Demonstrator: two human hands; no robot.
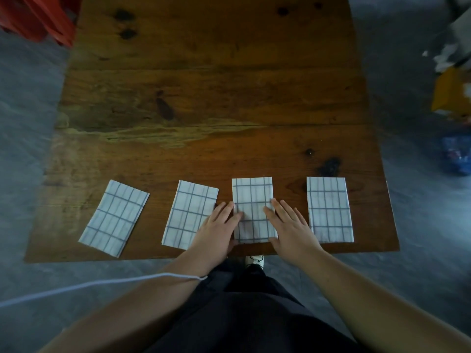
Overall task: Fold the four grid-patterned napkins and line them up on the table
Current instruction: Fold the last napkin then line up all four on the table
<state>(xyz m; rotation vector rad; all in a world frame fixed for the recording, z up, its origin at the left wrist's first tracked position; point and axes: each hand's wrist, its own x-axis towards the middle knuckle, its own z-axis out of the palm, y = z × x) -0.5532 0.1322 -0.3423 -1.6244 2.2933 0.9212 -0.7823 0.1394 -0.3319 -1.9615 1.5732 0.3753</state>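
Note:
Several folded white napkins with dark grid lines lie in a row near the front edge of the wooden table (209, 98). The far-left napkin (114, 218) and the second napkin (188, 212) are tilted to the right. The third napkin (252, 200) and the far-right napkin (329, 209) lie straight. My left hand (218, 229) rests flat at the third napkin's left edge, with its fingertips on the cloth, and it covers the second napkin's lower right corner. My right hand (289, 225) lies flat on the third napkin's right edge. Both hands have straight fingers.
A red plastic stool (38, 19) stands off the table's far left corner. Yellow, blue and white clutter (452, 98) lies on the grey floor to the right. A white cord (102, 285) runs off to the left from my left forearm. My shoe (254, 261) shows below the table's front edge.

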